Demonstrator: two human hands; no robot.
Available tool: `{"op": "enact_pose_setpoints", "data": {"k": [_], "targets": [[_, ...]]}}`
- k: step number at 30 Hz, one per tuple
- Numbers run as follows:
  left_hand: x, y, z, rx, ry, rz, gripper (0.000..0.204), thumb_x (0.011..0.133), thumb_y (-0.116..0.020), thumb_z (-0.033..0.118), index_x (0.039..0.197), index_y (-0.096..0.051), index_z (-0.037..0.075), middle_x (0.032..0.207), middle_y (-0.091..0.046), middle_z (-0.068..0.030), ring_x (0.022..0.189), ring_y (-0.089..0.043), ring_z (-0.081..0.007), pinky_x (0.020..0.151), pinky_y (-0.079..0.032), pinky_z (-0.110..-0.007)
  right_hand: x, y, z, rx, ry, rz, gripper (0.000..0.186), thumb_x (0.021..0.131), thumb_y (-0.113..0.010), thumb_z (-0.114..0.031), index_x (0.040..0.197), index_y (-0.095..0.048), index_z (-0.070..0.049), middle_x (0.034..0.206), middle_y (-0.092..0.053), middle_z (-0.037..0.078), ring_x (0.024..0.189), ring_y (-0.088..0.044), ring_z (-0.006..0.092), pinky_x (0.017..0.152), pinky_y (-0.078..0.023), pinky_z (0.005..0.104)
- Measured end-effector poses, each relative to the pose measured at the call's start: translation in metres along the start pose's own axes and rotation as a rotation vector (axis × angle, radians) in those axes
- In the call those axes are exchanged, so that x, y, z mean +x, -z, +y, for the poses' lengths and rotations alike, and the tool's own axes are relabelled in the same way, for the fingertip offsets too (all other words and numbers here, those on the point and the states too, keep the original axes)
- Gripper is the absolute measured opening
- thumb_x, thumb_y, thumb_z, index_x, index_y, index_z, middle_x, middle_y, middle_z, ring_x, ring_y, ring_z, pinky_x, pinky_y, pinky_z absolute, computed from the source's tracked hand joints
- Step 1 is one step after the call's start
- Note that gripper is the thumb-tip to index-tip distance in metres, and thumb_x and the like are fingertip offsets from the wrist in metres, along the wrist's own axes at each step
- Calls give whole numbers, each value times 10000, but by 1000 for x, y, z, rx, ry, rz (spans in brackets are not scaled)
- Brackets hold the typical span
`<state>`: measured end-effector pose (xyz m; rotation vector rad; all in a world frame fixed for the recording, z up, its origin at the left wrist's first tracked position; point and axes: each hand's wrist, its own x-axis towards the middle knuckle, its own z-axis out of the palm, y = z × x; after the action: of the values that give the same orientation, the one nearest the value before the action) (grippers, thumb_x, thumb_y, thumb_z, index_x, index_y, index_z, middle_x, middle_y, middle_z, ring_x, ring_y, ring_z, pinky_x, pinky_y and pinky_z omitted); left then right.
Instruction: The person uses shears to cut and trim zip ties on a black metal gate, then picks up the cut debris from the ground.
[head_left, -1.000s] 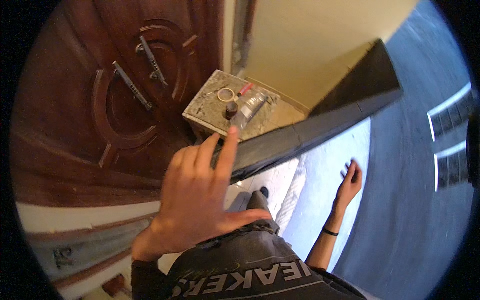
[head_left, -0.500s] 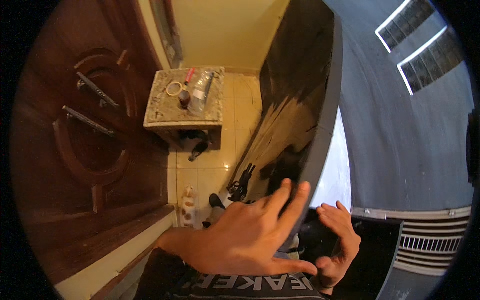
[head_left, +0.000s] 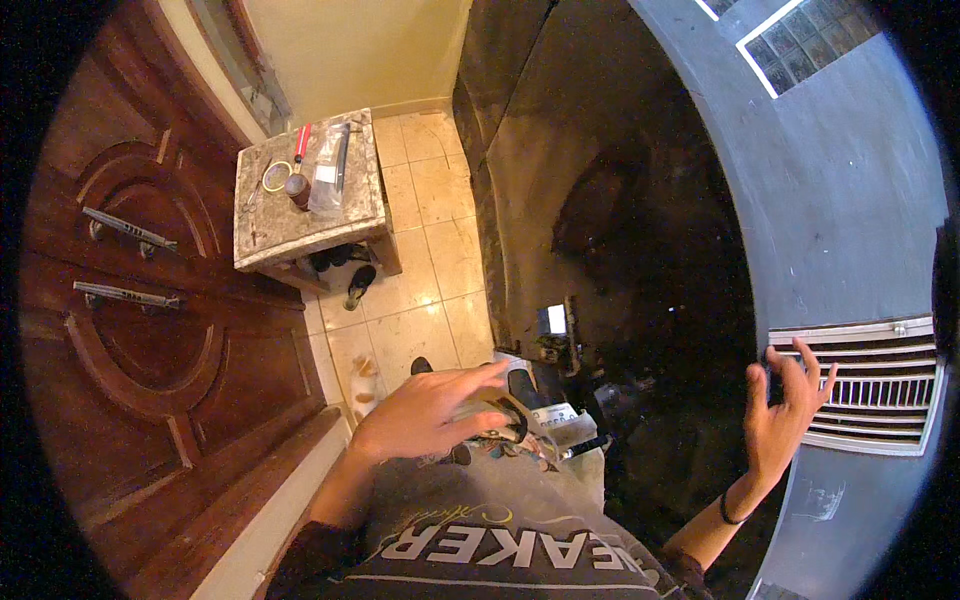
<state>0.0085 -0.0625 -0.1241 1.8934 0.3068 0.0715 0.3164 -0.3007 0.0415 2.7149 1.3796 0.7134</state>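
My left hand [head_left: 430,408] hangs in front of my body with fingers stretched forward and thumb apart, and nothing shows in it. Beneath and just beyond it, a whitish bag or packet [head_left: 572,432] and other small items lie low down, partly hidden. Off to the right, my right hand [head_left: 783,415] is raised with spread, slightly bent fingers. It looks empty and has a dark band at the wrist. In the view it overlaps the edge of a white slatted grille [head_left: 868,432]; whether it touches is unclear. A large dusty dark panel [head_left: 640,230] spans the space between and beyond my hands.
A stone-topped table [head_left: 270,215] holds a red-handled tool [head_left: 302,145], a tape ring [head_left: 277,177], a brown jar [head_left: 297,188] and a clear plastic packet [head_left: 328,180]. Dark shoes [head_left: 358,287] sit by it. A brown-and-white cat [head_left: 363,385] is near the wooden door [head_left: 150,350].
My hands have moved apart: the left drew back leftward, the right swung out to the right and up. The view has shifted, so more of the dark panel and the bag below now shows.
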Motion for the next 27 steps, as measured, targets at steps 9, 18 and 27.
{"op": "enact_pose_setpoints", "data": {"k": [9, 18, 27], "targets": [[-55, 25, -42, 10, 157, 169, 675, 1004, -678, 363, 1540, -448, 23, 1326, -700, -159, 1201, -681, -339, 997, -527, -425, 14, -35, 42, -212, -271, -61, 517, 985, -656, -527, 1121, -733, -34, 1172, -713, 138, 1217, -605, 331, 1219, -243, 572], [-62, 62, -85, -58, 304, 367, 685, 987, -696, 420, 1512, -480, 37, 1336, -691, -168, 1222, -660, -353, 1031, -507, -423, 65, -85, -38, -191, -212, 334, 469, 972, -730, -396, 1215, -711, 4, 1323, -690, 199, 1243, -636, 375, 1116, -417, 495], [-53, 72, -294, -586, 751, 976, 603, 997, -699, 312, 1488, -499, 26, 1342, -683, -173, 1212, -661, -306, 990, -527, -411, 247, -254, -287, 651, 241, -45, 92, 976, -640, -30, 979, -725, 4, 1069, -746, 146, 1138, -663, 368, 983, -526, 433]]}}
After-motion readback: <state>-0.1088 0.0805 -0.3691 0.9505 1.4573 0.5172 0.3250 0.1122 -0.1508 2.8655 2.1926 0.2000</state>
